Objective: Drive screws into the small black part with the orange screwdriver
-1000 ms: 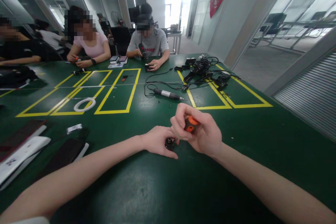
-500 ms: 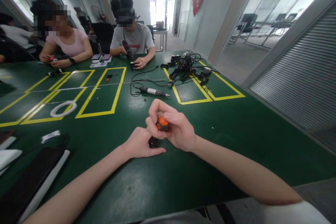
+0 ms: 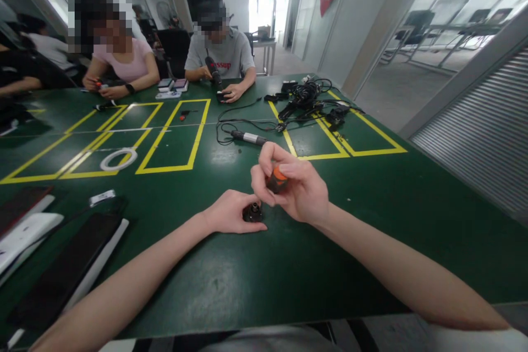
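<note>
A small black round part [image 3: 253, 212] rests on the green table [image 3: 231, 280] near the middle. My left hand [image 3: 233, 212] is wrapped round its left side, with the thumb along its near edge. Just above and to the right, my right hand [image 3: 295, 181] grips an orange and black handle [image 3: 278, 178] between thumb and curled fingers. The handle is clear of the black part. Its lower end is hidden by the fingers.
Behind my right hand lies a black and silver electric screwdriver [image 3: 249, 138]. Tangled black cables [image 3: 303, 100] lie at the back right. A white ring [image 3: 119, 160] and a black slab-like device [image 3: 70, 264] are on the left. Two people sit across, handling tools.
My right hand has lifted off the black part with the orange handle and moved to the right, uncovering the part's top. The view has turned slightly left.
</note>
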`<state>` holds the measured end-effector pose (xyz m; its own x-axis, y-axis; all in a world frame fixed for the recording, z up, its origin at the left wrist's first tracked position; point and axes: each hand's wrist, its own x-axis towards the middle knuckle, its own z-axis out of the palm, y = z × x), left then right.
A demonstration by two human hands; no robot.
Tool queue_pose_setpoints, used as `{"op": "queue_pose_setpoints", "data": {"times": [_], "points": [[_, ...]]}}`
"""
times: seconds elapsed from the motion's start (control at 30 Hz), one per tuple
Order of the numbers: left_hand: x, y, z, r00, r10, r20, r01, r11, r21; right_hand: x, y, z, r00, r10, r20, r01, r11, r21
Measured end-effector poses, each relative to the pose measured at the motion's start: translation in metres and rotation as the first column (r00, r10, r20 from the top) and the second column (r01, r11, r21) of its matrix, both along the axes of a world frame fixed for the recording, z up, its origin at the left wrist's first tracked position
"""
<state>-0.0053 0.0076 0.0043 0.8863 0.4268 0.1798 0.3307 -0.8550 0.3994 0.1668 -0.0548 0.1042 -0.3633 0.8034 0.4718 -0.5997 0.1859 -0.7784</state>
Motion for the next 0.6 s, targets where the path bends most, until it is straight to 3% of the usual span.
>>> {"op": "queue_pose_setpoints", "data": {"times": [0.17, 0.33, 0.47, 0.6], "points": [[-0.0011, 0.0054, -0.0002, 0.995, -0.012, -0.097, 0.029, 0.984, 0.177, 0.0001, 0.0017, 0.0018, 0.999, -0.035, 0.033, 0.035, 0.999, -0.007], [-0.0018, 0.0072, 0.0009, 0.994, -0.003, -0.105, 0.022, 0.985, 0.173, 0.0024, 0.0004, 0.0036, 0.999, 0.030, -0.028, -0.031, 0.999, -0.023], [-0.0008, 0.0069, 0.0004, 0.992, -0.029, -0.123, 0.052, 0.982, 0.184, 0.0033, 0.0029, 0.0049, 0.997, -0.061, 0.039, 0.060, 0.998, 0.021], [0.0011, 0.0065, -0.0013, 0.990, -0.034, -0.134, 0.058, 0.982, 0.178, -0.0015, 0.0018, 0.0014, 0.992, -0.116, -0.057, 0.116, 0.993, -0.015]]}}
